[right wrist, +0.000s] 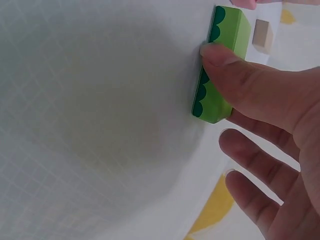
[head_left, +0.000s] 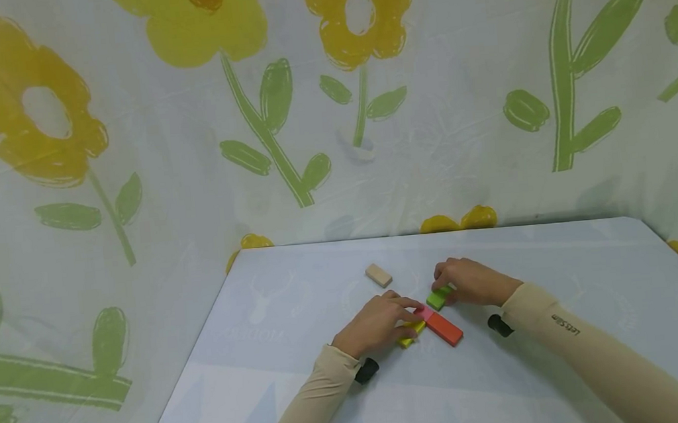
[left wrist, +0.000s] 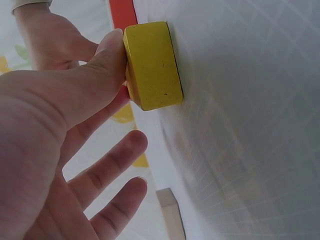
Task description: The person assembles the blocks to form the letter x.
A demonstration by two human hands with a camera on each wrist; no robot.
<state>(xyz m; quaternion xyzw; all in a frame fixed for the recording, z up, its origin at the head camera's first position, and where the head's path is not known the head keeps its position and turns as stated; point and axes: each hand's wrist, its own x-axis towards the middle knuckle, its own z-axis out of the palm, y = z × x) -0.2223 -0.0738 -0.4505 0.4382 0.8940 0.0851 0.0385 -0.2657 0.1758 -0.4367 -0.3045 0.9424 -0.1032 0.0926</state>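
My left hand (head_left: 376, 324) holds a yellow block (left wrist: 154, 65), its thumb flat against one side and other fingers reaching over the far side. Just beyond those fingers lies a small pink block (head_left: 423, 311), partly covered by them. Touching the pink piece, a red block (head_left: 446, 329) points toward the near right. A green block (right wrist: 212, 97) with a dark green scalloped edge is pinched in my right hand (head_left: 470, 281), between thumb and fingers, down at the tabletop. Its near end comes close to the pink block in the head view.
A plain wooden block (head_left: 378, 275) lies farther back on the pale table (head_left: 257, 390), beyond the left hand. Behind the table hangs a white cloth (head_left: 452, 129) printed with yellow flowers. Each wrist carries a small black device.
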